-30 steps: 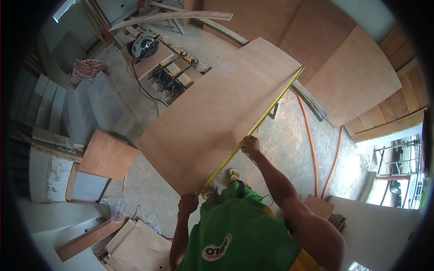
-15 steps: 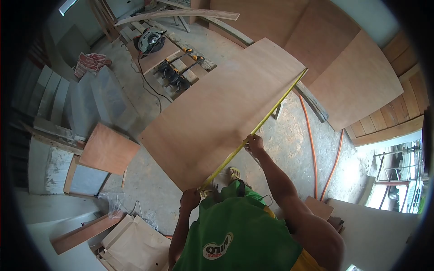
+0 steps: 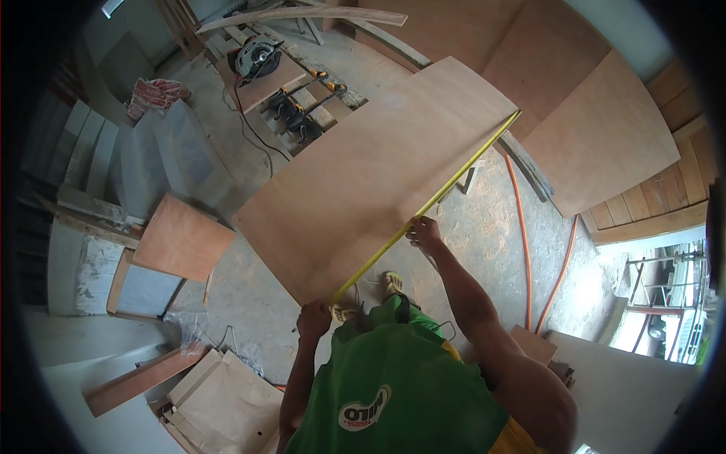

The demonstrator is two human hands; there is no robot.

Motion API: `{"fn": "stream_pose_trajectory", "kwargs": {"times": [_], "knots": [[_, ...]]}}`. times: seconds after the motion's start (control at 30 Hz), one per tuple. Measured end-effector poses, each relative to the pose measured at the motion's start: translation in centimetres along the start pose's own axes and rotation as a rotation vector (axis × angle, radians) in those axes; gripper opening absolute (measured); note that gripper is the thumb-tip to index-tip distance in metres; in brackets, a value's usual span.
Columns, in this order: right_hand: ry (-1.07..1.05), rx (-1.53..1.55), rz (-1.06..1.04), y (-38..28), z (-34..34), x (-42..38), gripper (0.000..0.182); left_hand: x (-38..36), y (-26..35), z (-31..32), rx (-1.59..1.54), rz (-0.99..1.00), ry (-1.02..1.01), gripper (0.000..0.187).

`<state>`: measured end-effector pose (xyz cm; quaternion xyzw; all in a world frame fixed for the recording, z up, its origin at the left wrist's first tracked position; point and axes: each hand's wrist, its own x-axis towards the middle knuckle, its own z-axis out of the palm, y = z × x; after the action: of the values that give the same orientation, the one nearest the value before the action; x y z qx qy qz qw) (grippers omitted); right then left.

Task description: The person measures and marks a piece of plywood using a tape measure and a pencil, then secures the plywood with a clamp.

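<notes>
A large plywood sheet point(image 3: 378, 166) lies raised above the floor in front of me. Along its right-hand long edge runs a yellow tape measure point(image 3: 461, 177), stretched from the far corner to the near one. My left hand point(image 3: 314, 320) is closed around the near end of the tape, at the sheet's near corner. Farther up the same edge, my right hand point(image 3: 426, 234) has its fingers curled at the tape, with the fingertips against the blade and board edge. Whether anything small is between those fingers is too small to make out.
Beyond the sheet, a circular saw point(image 3: 255, 59) sits on a board, with black-and-yellow clamps point(image 3: 295, 113) nearby. An orange hose point(image 3: 522, 227) crosses the floor at right. Plywood panels point(image 3: 605, 136) stand behind it. A smaller board point(image 3: 181, 238) leans at left.
The view has shifted slightly. My left hand has moved slightly up and left at the corner. The right hand has lifted slightly along the edge, its fingers a bit looser on the tape.
</notes>
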<state>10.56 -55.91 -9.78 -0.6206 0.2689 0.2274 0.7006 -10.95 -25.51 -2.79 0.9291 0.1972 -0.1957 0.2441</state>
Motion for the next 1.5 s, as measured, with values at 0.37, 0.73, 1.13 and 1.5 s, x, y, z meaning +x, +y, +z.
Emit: {"fn": "stream_pose_trajectory", "kwargs": {"times": [0.37, 0.73, 1.13, 1.5], "knots": [[-0.183, -0.439, -0.03, -0.7, -1.0, -3.3, 0.016, 3.1, -1.2, -0.4, 0.022, -0.105, 0.095, 0.026], [0.012, -0.394, -0.479, -15.3, -3.3, -8.1, 0.021, 1.9, -1.1, -5.2, -0.208, 0.103, -0.179, 0.026], [0.048, -0.374, -0.448, -13.0, -3.3, -8.5, 0.025, 2.7, -0.8, -7.2, -0.176, -0.012, -0.186, 0.029], [-0.111, -0.282, -1.122, -19.7, -4.8, -14.6, 0.026, 4.7, -3.3, -1.4, 0.071, 0.08, 0.176, 0.026]]}}
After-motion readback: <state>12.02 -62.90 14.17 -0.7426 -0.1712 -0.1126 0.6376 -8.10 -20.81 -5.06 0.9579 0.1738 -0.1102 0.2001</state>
